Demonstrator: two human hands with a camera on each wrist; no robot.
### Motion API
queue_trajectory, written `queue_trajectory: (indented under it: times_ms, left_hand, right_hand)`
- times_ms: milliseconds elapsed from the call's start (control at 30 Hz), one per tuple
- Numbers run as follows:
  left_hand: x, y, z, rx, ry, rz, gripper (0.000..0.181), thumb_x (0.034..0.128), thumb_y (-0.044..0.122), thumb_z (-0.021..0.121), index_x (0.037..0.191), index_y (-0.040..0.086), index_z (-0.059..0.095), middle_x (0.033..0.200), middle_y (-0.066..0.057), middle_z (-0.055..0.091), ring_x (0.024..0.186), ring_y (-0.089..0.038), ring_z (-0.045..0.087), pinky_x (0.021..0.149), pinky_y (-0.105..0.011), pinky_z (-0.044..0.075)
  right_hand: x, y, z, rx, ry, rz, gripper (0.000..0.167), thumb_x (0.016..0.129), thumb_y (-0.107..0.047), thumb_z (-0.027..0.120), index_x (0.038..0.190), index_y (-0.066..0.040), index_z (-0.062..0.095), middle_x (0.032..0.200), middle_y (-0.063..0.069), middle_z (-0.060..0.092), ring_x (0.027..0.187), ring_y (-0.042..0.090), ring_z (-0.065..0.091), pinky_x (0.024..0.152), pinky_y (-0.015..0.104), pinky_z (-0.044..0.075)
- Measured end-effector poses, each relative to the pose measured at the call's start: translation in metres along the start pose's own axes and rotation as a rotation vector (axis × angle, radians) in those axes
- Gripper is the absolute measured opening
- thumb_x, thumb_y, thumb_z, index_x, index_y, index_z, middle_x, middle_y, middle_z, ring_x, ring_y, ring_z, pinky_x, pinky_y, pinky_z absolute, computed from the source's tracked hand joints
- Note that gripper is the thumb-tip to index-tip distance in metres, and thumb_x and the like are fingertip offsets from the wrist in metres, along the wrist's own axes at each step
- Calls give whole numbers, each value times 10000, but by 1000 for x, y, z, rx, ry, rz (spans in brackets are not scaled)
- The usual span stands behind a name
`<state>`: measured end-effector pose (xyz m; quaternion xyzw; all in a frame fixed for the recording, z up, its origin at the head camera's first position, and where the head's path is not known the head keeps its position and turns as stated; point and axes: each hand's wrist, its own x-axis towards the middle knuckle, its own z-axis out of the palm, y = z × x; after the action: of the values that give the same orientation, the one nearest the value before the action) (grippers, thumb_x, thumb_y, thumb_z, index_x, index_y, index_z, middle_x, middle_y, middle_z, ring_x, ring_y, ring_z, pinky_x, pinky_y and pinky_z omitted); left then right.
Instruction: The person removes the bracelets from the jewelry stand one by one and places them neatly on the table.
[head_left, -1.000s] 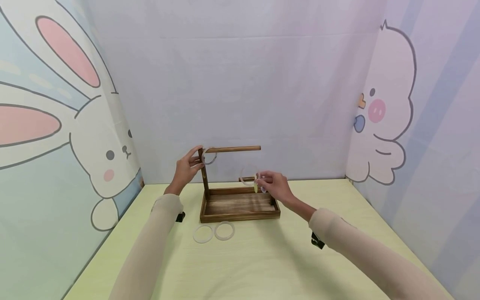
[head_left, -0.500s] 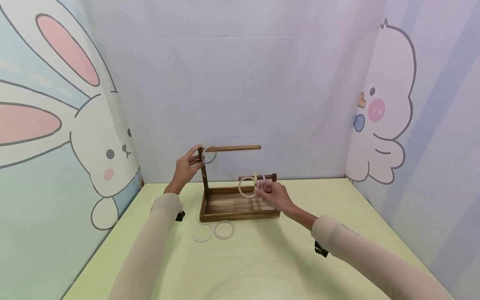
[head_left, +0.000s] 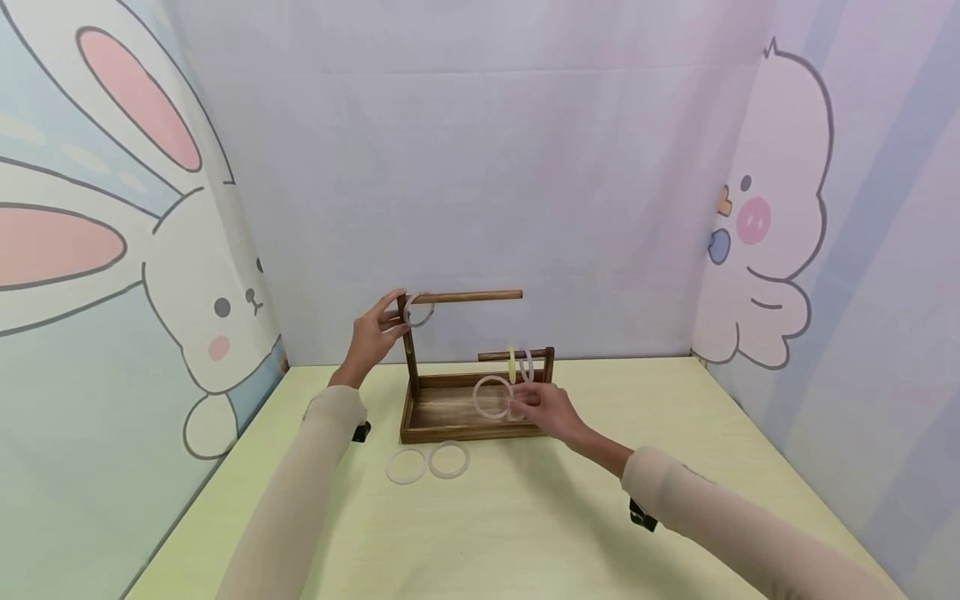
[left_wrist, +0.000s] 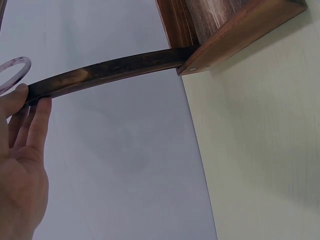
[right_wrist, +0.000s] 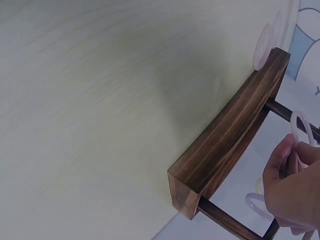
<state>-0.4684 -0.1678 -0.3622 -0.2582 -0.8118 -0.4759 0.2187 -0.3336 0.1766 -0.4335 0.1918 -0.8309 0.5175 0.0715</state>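
My left hand point(head_left: 375, 335) grips the top of the tall post point(head_left: 408, 354) of a dark wooden jewelry stand; in the left wrist view, thumb and fingers point(left_wrist: 39, 125) lie on either side of it. A marbled grey-white bangle point(head_left: 408, 317) hangs on the upper bar beside that post. My right hand point(head_left: 551, 408) pinches a pale pinkish bangle point(head_left: 476, 401) by its edge, in front of the stand's tray point(head_left: 442, 437) and below the short lower bar point(head_left: 491, 357). On that bar hang a yellow bangle point(head_left: 512, 365) and a lavender bangle point(head_left: 531, 363).
Two whitish bangles, a left one point(head_left: 406, 483) and a right one point(head_left: 449, 477), lie side by side on the pale yellow table point(head_left: 480, 533), just before the tray. A plain cloth backdrop point(head_left: 480, 183) stands behind the stand, with printed panels at both sides.
My right hand has moved down from the lower bar with the pinkish bangle, leaving the yellow and lavender bangles in plain sight on the bar. The left hand stays on the post.
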Motion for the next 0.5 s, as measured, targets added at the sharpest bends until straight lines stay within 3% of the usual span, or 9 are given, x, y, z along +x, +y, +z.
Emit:
queue_trajectory:
  times_ms: [233,500]
  left_hand:
    - [-1,-1,0,-5,0,-16,723,926,-72,737,1538,246,519,1322,-230,677,1197,-383,680,966,-462,596]
    - [1,-4,0,-7,4,2,722,928,-69,736,1537,252,520,1333,-228,672,1200,-382,678,962,-442,597]
  right_hand:
    - [-8,12,8,30,-23,49,335,990,-74,717,1272,102,677,1017,219,773,910,327,777,726,394,667]
    - [-13,25,16,46,-75,58,374,986,-50,709,1280,168,634,987,212,777,896,363,773,757,491,659]
